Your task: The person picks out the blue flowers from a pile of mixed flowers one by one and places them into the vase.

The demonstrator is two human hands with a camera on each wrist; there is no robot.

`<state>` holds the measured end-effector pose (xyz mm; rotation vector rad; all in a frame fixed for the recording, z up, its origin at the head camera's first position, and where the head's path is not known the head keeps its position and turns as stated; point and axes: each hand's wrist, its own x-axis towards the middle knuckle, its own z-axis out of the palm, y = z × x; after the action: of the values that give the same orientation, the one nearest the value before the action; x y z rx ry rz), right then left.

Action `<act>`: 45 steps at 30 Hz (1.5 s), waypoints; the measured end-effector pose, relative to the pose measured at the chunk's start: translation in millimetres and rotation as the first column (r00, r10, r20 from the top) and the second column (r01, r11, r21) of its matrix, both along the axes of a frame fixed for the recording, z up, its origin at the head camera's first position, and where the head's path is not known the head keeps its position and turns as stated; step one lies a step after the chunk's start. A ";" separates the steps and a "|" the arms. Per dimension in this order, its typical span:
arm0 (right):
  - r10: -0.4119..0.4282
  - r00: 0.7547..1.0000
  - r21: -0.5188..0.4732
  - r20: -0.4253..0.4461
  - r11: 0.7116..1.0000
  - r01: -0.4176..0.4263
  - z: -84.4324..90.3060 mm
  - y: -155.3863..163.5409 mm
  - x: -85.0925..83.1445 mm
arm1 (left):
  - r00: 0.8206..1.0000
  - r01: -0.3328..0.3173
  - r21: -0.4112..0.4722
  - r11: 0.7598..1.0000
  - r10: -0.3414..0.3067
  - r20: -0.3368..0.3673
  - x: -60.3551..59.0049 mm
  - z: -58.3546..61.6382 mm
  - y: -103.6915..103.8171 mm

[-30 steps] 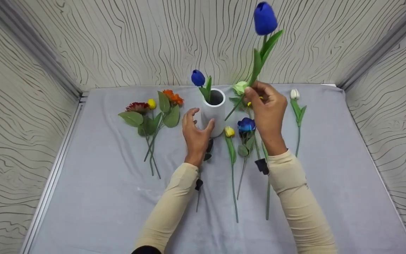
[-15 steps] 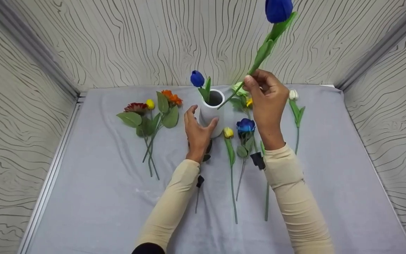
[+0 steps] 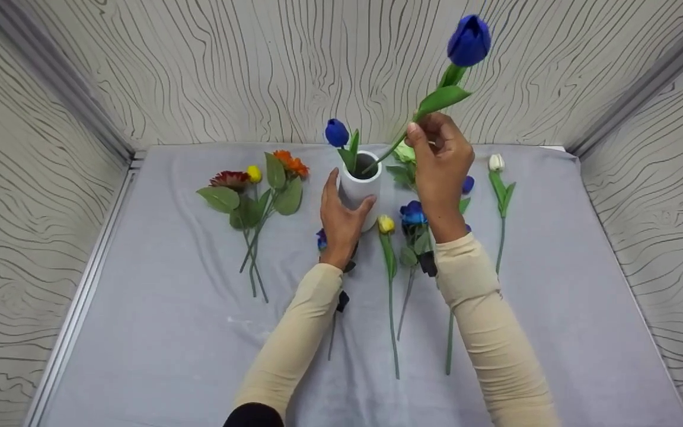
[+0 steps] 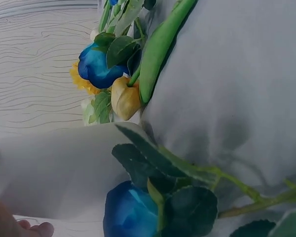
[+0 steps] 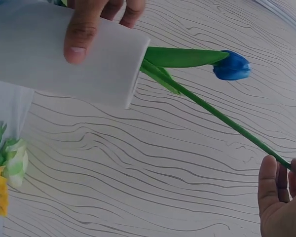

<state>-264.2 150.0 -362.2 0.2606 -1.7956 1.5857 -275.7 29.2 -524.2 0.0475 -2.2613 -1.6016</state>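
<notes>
A white vase [image 3: 358,191] stands upright near the back of the cloth. My left hand [image 3: 341,225] grips it from the front, thumb on one side and fingers on the other. Between thumb and fingertips, my right hand [image 3: 445,169] pinches the green stem of a blue tulip [image 3: 469,41]. That stem slants down into the vase's mouth, its bloom high against the back wall. Another blue tulip [image 3: 336,132] leans out over the rim at the left. The right wrist view has the stem [image 5: 222,119] running from the vase opening to my right fingertips.
Left of the vase lie a dark red flower [image 3: 230,179], a yellow bud [image 3: 254,173] and an orange flower [image 3: 290,162]. A yellow tulip [image 3: 386,224], a blue rose [image 3: 414,213] and a white tulip [image 3: 496,162] lie to the right. Under my left wrist is another blue rose [image 4: 133,210].
My right hand has brought the blue tulip's stem end leftward from beside the vase into its mouth. The bloom has shifted right. My left hand has closed in around the vase.
</notes>
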 end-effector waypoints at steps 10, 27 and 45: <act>-0.031 0.997 0.099 0.076 0.995 0.023 -23.9 -0.3 -13.2 | 0.998 -0.007 -0.017 1.000 0.008 0.059 -1.3 0.5 4.5; -0.155 0.957 0.317 0.245 0.946 0.072 -61.8 -9.1 -34.7 | 1.000 -0.020 -0.011 1.000 0.021 0.018 -2.8 -3.6 3.0; -0.180 0.910 0.478 0.374 0.878 -0.022 -69.0 -17.2 -44.8 | 1.000 -0.012 0.003 1.000 0.012 0.013 -3.4 -5.1 5.6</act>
<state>-309.0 132.8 -431.2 0.0720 -2.4852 1.1729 -279.1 34.8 -529.3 0.0717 -2.2636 -1.6036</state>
